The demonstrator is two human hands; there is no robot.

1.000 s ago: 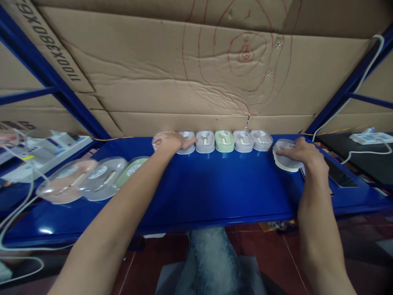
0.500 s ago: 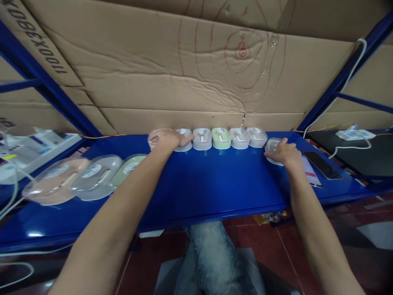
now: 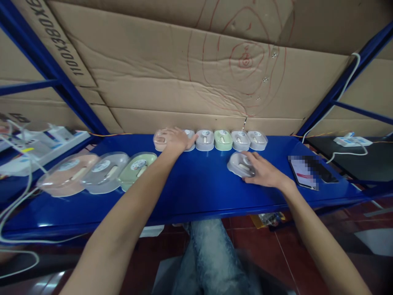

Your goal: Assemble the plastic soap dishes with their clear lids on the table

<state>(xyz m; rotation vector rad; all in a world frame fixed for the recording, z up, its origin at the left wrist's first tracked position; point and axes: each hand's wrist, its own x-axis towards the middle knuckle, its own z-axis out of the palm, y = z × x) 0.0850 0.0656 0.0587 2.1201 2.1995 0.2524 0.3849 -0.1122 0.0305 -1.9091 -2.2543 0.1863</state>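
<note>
My right hand [image 3: 263, 169] grips a grey plastic box with a clear lid [image 3: 240, 164], thumb and fingers around its right side, near the middle of the blue shelf [image 3: 202, 188]. Along the back stands a row of similar boxes. My left hand [image 3: 175, 139] lies with its fingers spread over the left end of that row, on a pink box [image 3: 158, 141] and a grey box [image 3: 190, 143]. To its right are another grey box [image 3: 204, 140], a green box [image 3: 223, 140] and two more greyish boxes, one of them a pale box [image 3: 257, 140].
At the front left stand larger boxes: pink [image 3: 66, 176], grey [image 3: 102, 174] and green [image 3: 135, 170], the last partly behind my left forearm. Phones [image 3: 303, 174] lie at the right. White cables [image 3: 18, 221] hang at the left. A cardboard sheet [image 3: 147, 61] backs the shelf.
My right hand has moved left and toward me from the right end of the row, bringing the grey box with it. My left hand stays on the row's left end. The view has shifted slightly.
</note>
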